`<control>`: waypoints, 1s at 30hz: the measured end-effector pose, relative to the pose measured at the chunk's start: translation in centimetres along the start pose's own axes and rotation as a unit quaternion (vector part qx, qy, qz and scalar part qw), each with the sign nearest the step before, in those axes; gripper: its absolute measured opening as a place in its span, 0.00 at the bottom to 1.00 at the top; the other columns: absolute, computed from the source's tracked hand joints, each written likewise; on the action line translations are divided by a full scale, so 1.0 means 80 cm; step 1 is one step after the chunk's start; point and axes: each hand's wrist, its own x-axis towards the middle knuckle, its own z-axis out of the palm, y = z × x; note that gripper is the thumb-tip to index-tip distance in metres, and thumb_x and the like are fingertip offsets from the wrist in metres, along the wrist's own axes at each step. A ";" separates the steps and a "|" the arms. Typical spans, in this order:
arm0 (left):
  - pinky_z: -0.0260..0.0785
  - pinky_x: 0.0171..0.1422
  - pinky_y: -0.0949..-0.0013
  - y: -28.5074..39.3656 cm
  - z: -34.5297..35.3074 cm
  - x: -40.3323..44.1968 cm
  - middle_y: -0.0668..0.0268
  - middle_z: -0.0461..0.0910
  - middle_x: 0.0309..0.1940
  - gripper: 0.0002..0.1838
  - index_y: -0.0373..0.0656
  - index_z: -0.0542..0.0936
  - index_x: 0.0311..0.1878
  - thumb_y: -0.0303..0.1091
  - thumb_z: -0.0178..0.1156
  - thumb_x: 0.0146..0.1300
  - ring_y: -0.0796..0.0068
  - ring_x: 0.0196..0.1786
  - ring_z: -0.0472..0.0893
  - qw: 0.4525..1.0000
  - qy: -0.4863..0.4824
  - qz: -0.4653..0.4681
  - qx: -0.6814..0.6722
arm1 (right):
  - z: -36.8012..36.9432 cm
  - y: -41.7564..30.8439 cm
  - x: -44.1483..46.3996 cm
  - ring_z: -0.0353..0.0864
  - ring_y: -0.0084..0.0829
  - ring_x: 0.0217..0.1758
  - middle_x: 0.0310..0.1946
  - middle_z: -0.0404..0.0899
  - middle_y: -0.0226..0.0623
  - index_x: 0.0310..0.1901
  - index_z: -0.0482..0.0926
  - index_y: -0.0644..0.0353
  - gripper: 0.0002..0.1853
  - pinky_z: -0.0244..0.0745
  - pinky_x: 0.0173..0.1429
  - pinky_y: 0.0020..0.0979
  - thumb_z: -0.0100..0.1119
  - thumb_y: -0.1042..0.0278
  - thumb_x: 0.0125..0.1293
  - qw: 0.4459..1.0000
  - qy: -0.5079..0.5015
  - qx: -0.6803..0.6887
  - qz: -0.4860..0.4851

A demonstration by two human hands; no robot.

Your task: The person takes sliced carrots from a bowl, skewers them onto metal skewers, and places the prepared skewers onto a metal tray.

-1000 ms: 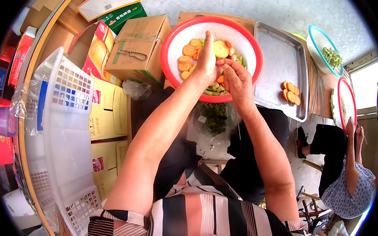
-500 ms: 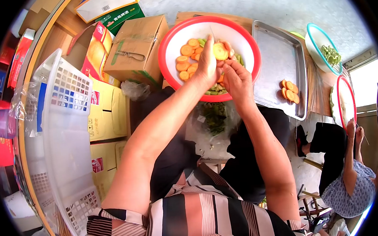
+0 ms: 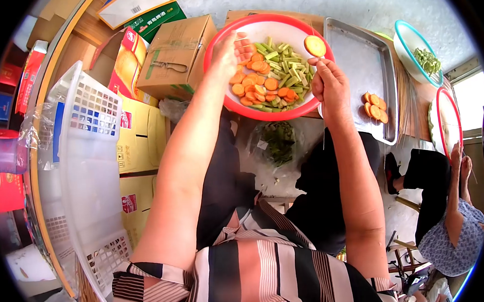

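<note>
Hands Part Over a Bowl of Cut Vegetables

A person's two hands, together over the bowl half a second ago, now work well apart. The left hand (image 3: 230,52) has moved to the far-left side of the red-rimmed bowl (image 3: 273,116), its fingers loosely spread and slightly curled above the orange carrot slices (image 3: 255,87); whether the fingertips touch any slice is hard to tell at this angle. The right hand (image 3: 331,85) has shifted to the bowl's right edge, its thumb and forefinger pinched together on a thin skewer (image 3: 324,134), the other fingers folded in. A yellowish round slice (image 3: 315,46) sits on the skewer just above the pinch, while the lower end hangs below the wrist. With the hands separated, the green stalk pieces (image 3: 289,66) show plainly in the bowl, beside the carrot.

To the right, more orange slices (image 3: 375,108) lie clustered on a metal tray (image 3: 357,54), as before. A bag of leafy greens (image 3: 277,143) rests on the floor below the bowl. At far right, a co-worker's hands (image 3: 461,164) are raised near a second red-rimmed basin (image 3: 457,120).
</note>
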 end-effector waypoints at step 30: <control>0.71 0.31 0.74 -0.061 -0.022 0.006 0.67 0.80 0.29 0.11 0.43 0.77 0.39 0.31 0.64 0.52 0.78 0.29 0.81 0.839 -0.152 -0.231 0.469 | -0.018 -0.010 -0.008 0.55 0.13 0.14 0.13 0.61 0.21 0.40 0.76 0.64 0.10 0.49 0.19 0.18 0.46 0.68 0.69 0.999 -0.019 -0.027 0.020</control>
